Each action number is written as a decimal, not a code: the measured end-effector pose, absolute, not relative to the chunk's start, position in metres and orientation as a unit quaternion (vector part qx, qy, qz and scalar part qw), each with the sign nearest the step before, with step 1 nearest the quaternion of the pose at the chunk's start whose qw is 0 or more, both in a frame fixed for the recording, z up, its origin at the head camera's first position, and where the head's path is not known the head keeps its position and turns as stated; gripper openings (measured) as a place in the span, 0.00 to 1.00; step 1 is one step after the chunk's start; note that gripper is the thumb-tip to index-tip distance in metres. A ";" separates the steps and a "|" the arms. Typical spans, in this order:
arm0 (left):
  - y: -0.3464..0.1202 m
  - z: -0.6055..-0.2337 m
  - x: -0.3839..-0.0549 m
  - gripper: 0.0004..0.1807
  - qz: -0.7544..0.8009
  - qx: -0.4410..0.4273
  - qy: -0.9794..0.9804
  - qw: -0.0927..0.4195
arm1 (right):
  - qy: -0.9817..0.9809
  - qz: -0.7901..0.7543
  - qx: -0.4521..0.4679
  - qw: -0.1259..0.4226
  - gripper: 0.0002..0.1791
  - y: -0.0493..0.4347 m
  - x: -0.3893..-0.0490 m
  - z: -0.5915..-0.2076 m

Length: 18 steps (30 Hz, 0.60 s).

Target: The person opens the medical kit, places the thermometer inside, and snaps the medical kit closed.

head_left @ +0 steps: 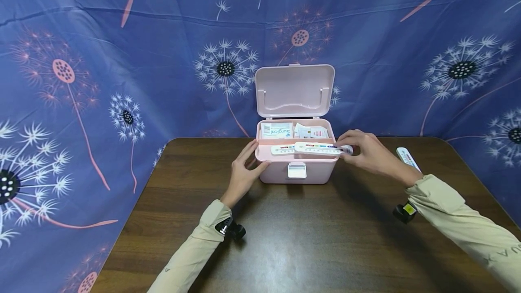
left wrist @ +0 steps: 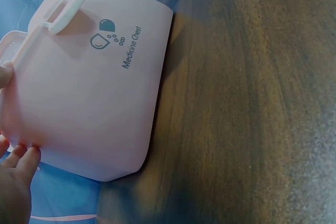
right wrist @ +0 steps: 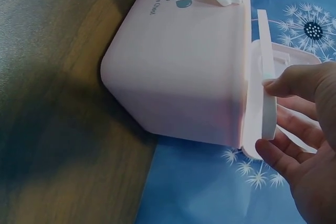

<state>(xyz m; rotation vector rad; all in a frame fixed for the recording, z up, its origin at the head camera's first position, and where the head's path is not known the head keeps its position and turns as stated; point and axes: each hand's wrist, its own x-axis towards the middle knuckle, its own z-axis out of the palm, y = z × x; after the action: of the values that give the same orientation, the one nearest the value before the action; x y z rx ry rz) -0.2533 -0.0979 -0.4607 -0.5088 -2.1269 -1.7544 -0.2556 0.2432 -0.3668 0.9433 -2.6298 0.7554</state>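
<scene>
A pale pink medicine chest [head_left: 270,174] stands with its lid [head_left: 295,92] raised. My left hand [head_left: 243,173] rests against its left front corner, fingers on the side wall and thumb at the front rim. At the right end, my right hand [head_left: 366,150] pinches a long, flat white case [head_left: 313,148] with coloured marks between thumb and fingers, above the chest's front compartment. The right wrist view shows this case [right wrist: 268,90] edge-on, level with the rim. A similar white case [head_left: 278,150] lies in that compartment, partly covered by the held one.
The chest's rear section holds a packet marked "Surgical" [head_left: 277,130] and another white packet [head_left: 311,131]. Another white case [head_left: 408,158] lies on the brown wooden table [head_left: 285,238] beyond my right forearm. A blue dandelion-print cloth [head_left: 163,58] hangs behind the table.
</scene>
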 end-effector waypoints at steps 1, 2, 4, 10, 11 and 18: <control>-0.098 -0.460 -0.253 0.36 -0.617 -0.178 -0.748 0.167 | -0.901 0.257 0.326 0.124 0.14 0.243 -0.256 -0.366; -0.098 -0.459 -0.252 0.36 -0.616 -0.178 -0.749 0.166 | -0.901 0.255 0.329 0.124 0.14 0.242 -0.256 -0.366; -0.097 -0.454 -0.249 0.35 -0.616 -0.181 -0.748 0.165 | -0.899 0.253 0.334 0.123 0.14 0.242 -0.257 -0.365; -0.095 -0.433 -0.235 0.34 -0.620 -0.194 -0.743 0.158 | -0.895 0.249 0.349 0.121 0.14 0.238 -0.260 -0.363; -0.095 -0.431 -0.235 0.34 -0.620 -0.194 -0.744 0.157 | -0.895 0.249 0.351 0.120 0.14 0.238 -0.261 -0.363; -0.095 -0.430 -0.235 0.34 -0.619 -0.194 -0.745 0.156 | -0.891 0.256 0.360 0.106 0.13 0.233 -0.265 -0.364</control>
<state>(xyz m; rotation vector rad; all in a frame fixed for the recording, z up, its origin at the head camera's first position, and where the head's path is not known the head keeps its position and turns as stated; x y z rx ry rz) -0.2346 -0.0953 -0.4300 -0.5558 -2.1331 -1.7730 -0.2650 0.2329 -0.3639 1.0606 -2.6249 0.7532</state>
